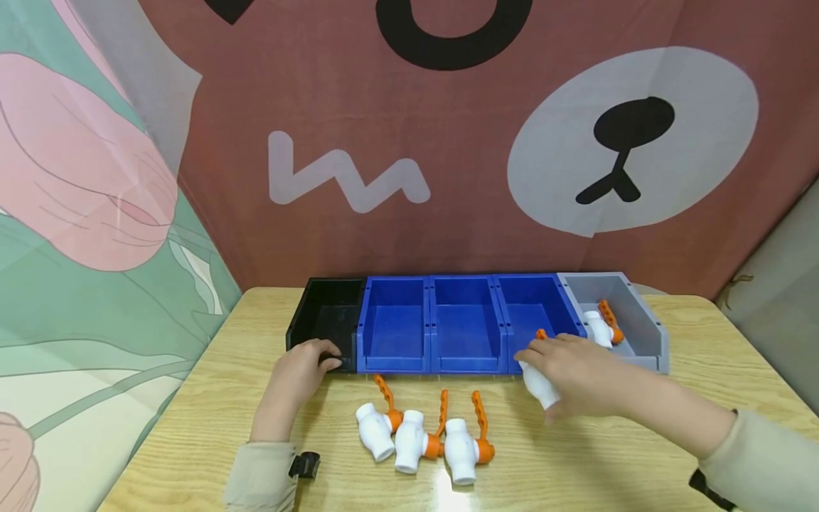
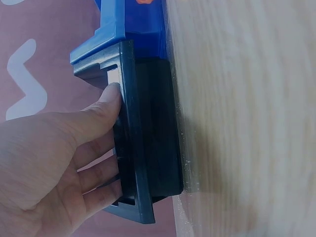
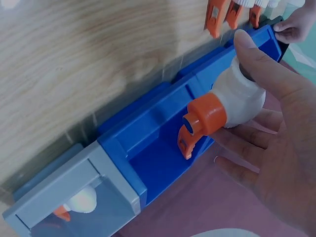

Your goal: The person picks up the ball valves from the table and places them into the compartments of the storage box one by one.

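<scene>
1. Gripping a rounded white plastic valve point(image 1: 539, 386) with orange lever, the right hand point(image 1: 576, 373) hovers by the rightmost blue plastic bin point(image 1: 531, 302).
2. The left hand point(image 1: 301, 366) pinches a black plastic bin point(image 1: 335, 291)'s rim.
3. Three ribbed matching valves point(image 1: 408, 442) lie on wood-grained table point(image 1: 211, 398).

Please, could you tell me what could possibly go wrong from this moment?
The right hand holds a white valve in the air; if the hold is loose, the valve might slip and drop.

Its orange handle sticks out toward the rightmost blue bin and could perhaps catch on that bin's rim.

The left hand grips the front edge of the black bin; a tug there might pull it out of line.
</scene>
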A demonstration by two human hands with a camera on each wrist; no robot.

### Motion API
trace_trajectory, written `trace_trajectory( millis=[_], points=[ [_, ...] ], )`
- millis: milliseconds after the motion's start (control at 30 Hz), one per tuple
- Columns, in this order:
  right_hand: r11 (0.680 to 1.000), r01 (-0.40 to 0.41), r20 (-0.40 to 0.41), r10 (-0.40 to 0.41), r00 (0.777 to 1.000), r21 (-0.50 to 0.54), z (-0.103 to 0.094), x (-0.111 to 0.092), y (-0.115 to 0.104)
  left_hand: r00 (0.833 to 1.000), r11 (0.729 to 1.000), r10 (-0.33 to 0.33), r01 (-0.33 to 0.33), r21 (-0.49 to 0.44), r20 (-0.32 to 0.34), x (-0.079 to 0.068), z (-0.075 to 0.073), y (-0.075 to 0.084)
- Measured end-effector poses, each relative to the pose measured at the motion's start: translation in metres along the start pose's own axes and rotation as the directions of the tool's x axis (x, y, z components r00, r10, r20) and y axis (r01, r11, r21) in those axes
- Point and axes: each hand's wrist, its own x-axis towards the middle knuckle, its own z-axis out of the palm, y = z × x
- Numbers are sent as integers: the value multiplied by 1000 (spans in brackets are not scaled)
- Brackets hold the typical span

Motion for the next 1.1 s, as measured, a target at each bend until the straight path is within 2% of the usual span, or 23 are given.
trace_trajectory(
  millis=[533, 733, 900, 1100],
  points=[
    [998, -59, -15, 59, 998, -1, -6, 8, 27, 1000, 1000, 13, -13, -10, -3, 1, -1, 4],
    [994, -95, 0, 95, 995, 48, -7, 15, 36, 1000, 1000, 9, -9, -9, -1, 1, -2, 4],
    [993, -102, 20, 101, 995, 54, -9, 22, 42, 1000, 1000, 5, -5, -6, 4, 0, -2, 3],
    [987, -149, 60, 145, 988, 63, -11, 33, 44, 1000, 1000, 5, -5, -3, 3, 0, -2, 2]
  ],
)
